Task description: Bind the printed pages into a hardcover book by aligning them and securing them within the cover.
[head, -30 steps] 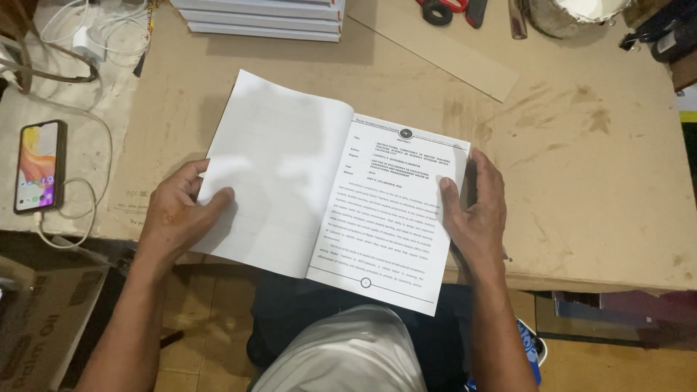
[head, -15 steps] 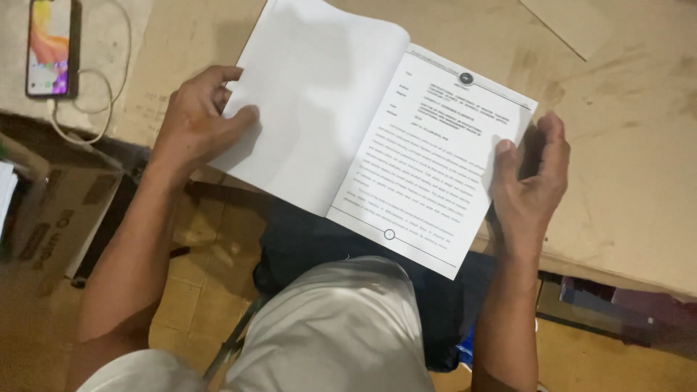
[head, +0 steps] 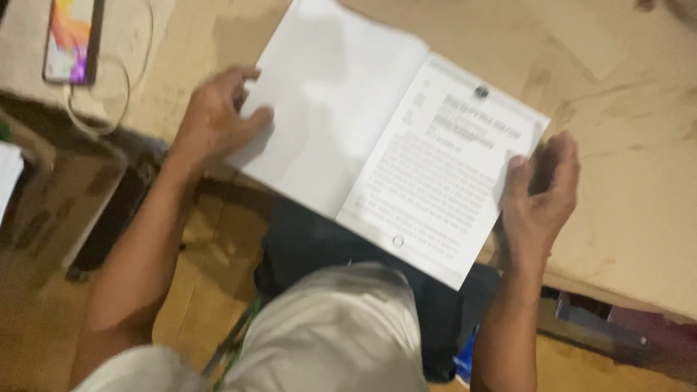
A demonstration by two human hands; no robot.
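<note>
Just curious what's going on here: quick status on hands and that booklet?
Left hand flat on blank left page. Right hand gripping right edge of open booklet. Booklet overhangs table edge. Phone far left, clear.

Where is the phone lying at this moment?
In the head view, the phone lies at the top left corner on the table, beyond the left hand, beside a looped white cable.

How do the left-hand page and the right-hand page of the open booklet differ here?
The left page is blank white; the right page carries blocks of printed text. The left hand lies flat on the left page's outer edge, while the right hand grips the right page's edge. Both belong to one booklet lying on the brown table.
</note>
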